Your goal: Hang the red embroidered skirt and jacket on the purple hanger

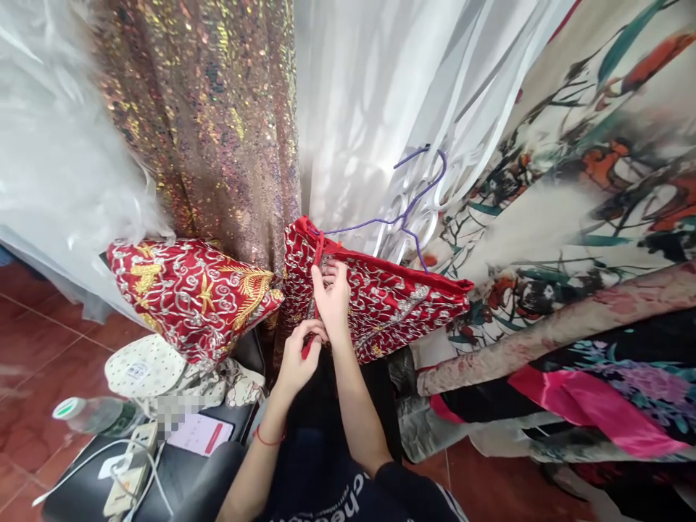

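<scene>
A red garment with silver embroidery (391, 304) hangs in front of me, its plain red top edge below a thin purple wire hanger (403, 216). My left hand (301, 357) is closed on a red edge of the garment low on its opening. Just above it, my right hand (333, 297) has its fingers bent at the same opening, near a narrow red strip (319, 250); the fingertips partly hide what they pinch. To the left lies another red embroidered piece (196, 293) with gold and silver patterns; whether it joins the hanging garment cannot be seen.
A sequinned cloth (217, 130), white sheer fabric (359, 109) and a floral-printed cloth (609, 159) hang around. At lower left, a black seat (70, 475) bears a phone (200, 433), a power strip (130, 471), cables, a bottle (98, 415) and a dotted white cap (144, 366).
</scene>
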A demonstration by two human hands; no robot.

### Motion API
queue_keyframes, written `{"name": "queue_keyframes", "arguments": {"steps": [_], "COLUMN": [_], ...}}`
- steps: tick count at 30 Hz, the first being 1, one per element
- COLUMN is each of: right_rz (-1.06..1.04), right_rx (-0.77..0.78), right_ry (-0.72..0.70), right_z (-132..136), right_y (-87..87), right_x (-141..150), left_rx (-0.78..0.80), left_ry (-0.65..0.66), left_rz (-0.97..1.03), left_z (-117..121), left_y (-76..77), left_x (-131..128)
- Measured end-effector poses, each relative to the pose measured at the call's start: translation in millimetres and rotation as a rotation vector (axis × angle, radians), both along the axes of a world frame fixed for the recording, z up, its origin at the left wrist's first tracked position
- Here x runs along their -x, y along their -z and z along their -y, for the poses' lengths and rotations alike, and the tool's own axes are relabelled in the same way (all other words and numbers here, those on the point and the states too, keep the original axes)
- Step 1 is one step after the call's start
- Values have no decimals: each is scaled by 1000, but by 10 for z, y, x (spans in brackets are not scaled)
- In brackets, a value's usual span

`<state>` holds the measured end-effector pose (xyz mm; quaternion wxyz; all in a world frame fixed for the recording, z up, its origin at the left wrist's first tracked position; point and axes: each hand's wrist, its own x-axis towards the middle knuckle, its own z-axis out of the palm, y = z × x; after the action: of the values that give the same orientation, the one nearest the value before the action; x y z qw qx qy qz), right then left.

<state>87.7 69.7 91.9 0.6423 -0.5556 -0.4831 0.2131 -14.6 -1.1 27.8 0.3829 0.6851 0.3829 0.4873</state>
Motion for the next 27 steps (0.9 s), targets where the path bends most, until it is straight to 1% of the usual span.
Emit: {"name": "queue_keyframes", "arguments": {"steps": [3, 4, 6, 8, 10, 12, 13, 16, 17, 19, 22, 24, 27], "right_rz": [-266, -321, -361, -318, -229, -161, -143, -90, -57, 0, -19, -68, -135], "right_rx": [-22, -37, -56, -66, -100, -185, -235, -314, -306, -253, -160, -115, -77], "right_ry": [-109, -139, -174, -162, -80, 2, 12, -90, -120, -136, -116, -129, -233], "right_z": [-196, -232, -241, -164, -26, 138, 220, 440, 498, 583, 614, 583, 512], "right_y": [20, 10, -16, -28, -12, 29, 55, 151, 189, 269, 376, 416, 434], "right_x": [41, 38, 13, -26, -72, -127, -158, -263, -296, -350, -392, -399, -391], "left_rx": [103, 114, 121, 137, 164, 184, 190, 204, 210, 214, 199, 180, 163], "left_ry": [21, 13, -4, -19, -37, -61, -74, -133, -161, -223, -287, -299, -285], "left_rz": [60, 65, 73, 103, 169, 253, 291, 388, 414, 463, 487, 417, 291], "left_z": [18, 17, 12, 8, 7, 10, 13, 16, 13, -8, -89, -177, -338], "left_y": [89, 99, 93, 66, 42, 41, 50, 97, 109, 107, 32, -49, -162], "left_x": [-3, 3, 16, 17, -11, -73, -114, -249, -287, -339, -358, -355, -363]}}
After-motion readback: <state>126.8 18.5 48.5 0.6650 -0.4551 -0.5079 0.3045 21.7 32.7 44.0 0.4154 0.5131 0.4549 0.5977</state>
